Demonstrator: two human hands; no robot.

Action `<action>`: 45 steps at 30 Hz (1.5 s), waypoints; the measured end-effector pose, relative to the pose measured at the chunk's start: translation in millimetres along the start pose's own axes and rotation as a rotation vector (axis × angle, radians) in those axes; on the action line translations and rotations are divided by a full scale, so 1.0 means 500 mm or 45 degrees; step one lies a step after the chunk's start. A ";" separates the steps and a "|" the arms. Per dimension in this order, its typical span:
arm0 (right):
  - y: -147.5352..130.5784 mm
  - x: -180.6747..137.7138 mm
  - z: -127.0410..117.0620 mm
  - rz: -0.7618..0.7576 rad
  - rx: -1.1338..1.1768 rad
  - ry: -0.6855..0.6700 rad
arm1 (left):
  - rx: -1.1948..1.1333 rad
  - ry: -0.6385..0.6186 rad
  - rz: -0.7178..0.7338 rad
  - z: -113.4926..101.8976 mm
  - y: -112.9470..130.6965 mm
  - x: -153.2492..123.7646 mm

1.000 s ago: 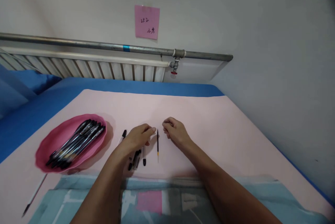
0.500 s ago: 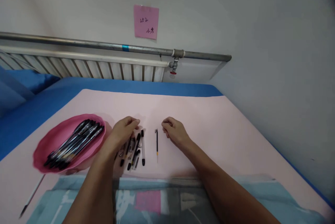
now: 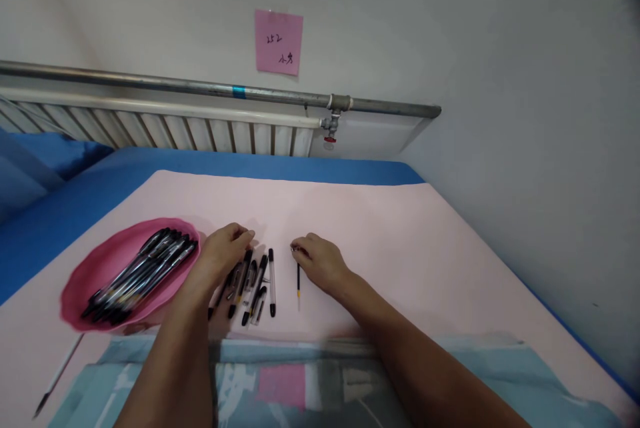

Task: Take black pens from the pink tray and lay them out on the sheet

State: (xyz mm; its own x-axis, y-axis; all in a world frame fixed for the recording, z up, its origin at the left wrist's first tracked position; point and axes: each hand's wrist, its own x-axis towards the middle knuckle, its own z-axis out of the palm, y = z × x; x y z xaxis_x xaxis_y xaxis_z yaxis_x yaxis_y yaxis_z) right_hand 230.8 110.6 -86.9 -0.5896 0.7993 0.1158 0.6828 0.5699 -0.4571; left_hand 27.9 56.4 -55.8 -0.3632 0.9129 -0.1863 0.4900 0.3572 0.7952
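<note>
- Pen refill [image 3: 299, 281]: lies flat on the pink sheet [image 3: 400, 248], pointing away from the person, just right of the loose pens [image 3: 271, 281] and clear of them.
- Handling, my read: near weightless, thin, stiff enough but it will flex, smooth and prone to roll. Hard to lift off a flat surface.
- Best hold: fingertip pinch near one end or mid-shaft (not the tip end, ink risk).
- Right hand [image 3: 317, 261]: fingers curled in, tips on the refill's far end. Touching for sure; can't tell if it's actually pinched.
- Left hand [image 3: 220, 256]: loosely spread, palm down over the loose pens, fingertips on one black barrel. Nothing gripped.
- Pink tray [image 3: 85, 275] of assembled pens sits left of the left hand, untouched.
</note>
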 end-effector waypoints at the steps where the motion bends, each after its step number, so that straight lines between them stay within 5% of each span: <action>1: -0.001 0.000 0.001 -0.011 -0.032 -0.006 | 0.013 -0.003 -0.001 0.000 0.000 0.000; 23: -0.020 0.000 0.017 -0.109 -0.150 -0.035 | 0.000 -0.057 0.025 0.002 -0.005 0.003; 29: -0.053 -0.012 0.011 -0.101 0.250 0.027 | 0.057 -0.026 0.021 0.000 0.000 0.001; 35: -0.110 -0.040 0.009 -0.136 0.513 -0.140 | 0.130 0.005 0.020 -0.006 0.016 -0.009; 45: -0.060 -0.024 0.010 0.134 0.624 0.012 | 0.092 -0.010 0.006 -0.009 0.007 -0.005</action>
State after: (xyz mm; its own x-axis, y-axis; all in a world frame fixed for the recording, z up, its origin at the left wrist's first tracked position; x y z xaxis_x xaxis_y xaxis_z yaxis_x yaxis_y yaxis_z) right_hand 215.0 82.7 -79.1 -0.5230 0.8506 0.0537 0.4539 0.3313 -0.8272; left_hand 26.9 54.7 -49.8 -0.3544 0.9162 -0.1872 0.5481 0.3657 0.7522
